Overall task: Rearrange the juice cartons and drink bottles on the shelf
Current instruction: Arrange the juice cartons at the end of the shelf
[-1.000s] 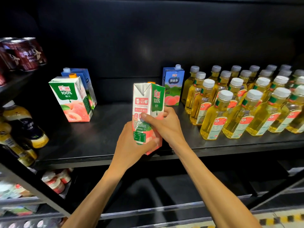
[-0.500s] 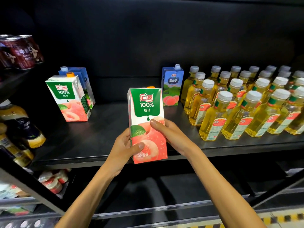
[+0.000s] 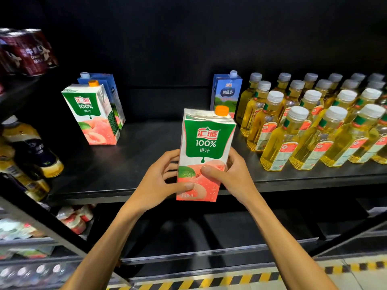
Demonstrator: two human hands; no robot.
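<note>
Shifted right, peach carton [image 3: 206, 151] stays upright, gripped by left hand [image 3: 157, 183] and right hand [image 3: 232, 176] fingers [image 3: 211, 171].

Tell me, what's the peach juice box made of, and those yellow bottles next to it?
The peach juice carton looks like coated paperboard: flat printed faces, crisp folded edges, a soft sheen. Its orange cap looks like plastic. The yellow bottles seem clear plastic, see-through and glossy, though glass can't be ruled out; their white caps look like ribbed plastic.
</note>
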